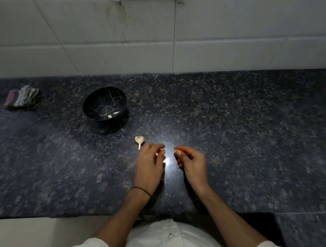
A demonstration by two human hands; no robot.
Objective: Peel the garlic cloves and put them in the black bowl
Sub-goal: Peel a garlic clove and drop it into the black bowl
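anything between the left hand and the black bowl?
Yes: a garlic bulb lies on the counter between left hand and bowl, close by the hand. The rest of the stretch is bare counter, per the head view.

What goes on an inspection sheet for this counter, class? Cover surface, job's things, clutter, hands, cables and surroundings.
Surface: dark speckled granite counter, glare beside the hands.
Job's things: black bowl holds two peeled cloves; garlic head lies on the counter nearer the person, apart from it.
Clutter: bundled cloth at far left.
Hands: right hand pinches a small pale piece, likely a clove; left hand curled, contents unclear.
Cables: nothing seen.
Surroundings: white tiled wall behind.
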